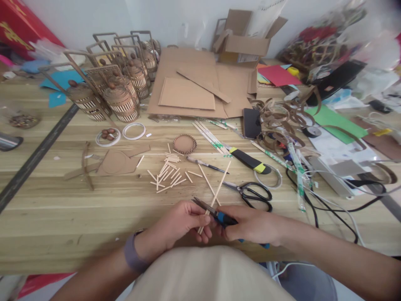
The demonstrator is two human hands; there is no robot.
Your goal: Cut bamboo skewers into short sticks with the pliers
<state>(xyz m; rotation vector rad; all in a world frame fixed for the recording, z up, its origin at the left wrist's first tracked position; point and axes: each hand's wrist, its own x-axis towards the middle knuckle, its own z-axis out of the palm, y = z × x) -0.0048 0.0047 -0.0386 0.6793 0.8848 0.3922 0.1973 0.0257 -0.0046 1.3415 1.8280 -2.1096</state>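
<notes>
My left hand [184, 217] is closed, pinching a thin wooden stick [223, 179] that slants up to the right, with a short piece beside it at the fingertips. In my right hand [255, 225] are blue-and-black-handled shears [223, 218], their dark blades lying across the stick just above my left thumb. Another long stick [205, 177] lies on the table and crosses behind the held one. Short cut sticks [171, 171] are scattered ahead of my left hand, below a round cardboard piece with a woven rim [184, 144].
Black-handled scissors [257, 194], a utility knife [249, 160] and a pen [206, 164] lie ahead of my right hand. Wrapped chopsticks [211, 138], a phone [251, 123] and cardboard sheets [188, 94] are farther back. Several small lidded baskets [120, 100] stand back left. Cables [332, 209] trail on the right.
</notes>
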